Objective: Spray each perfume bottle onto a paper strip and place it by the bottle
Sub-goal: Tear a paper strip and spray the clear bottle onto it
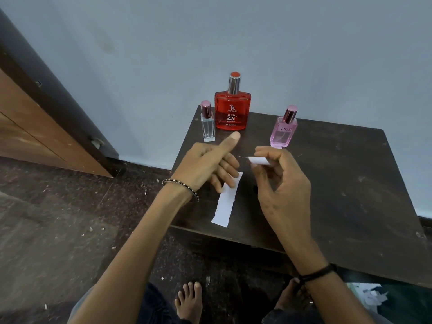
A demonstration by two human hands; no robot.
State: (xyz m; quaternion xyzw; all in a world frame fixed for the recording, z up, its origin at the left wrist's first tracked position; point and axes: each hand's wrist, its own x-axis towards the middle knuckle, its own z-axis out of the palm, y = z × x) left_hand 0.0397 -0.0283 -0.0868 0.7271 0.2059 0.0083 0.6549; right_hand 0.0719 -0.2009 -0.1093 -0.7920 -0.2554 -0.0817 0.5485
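Three capped perfume bottles stand at the back of a dark table: a small clear bottle, a large red bottle and a pink bottle. My right hand pinches a white paper strip above the table, just in front of the pink bottle. My left hand hovers with thumb raised and fingers loosely apart, its fingertips over the far end of a stack of white paper strips lying flat on the table.
The table stands against a pale blue wall. A wooden door is at the left. My bare feet rest on a dark speckled floor. Torn paper scraps lie at the lower right.
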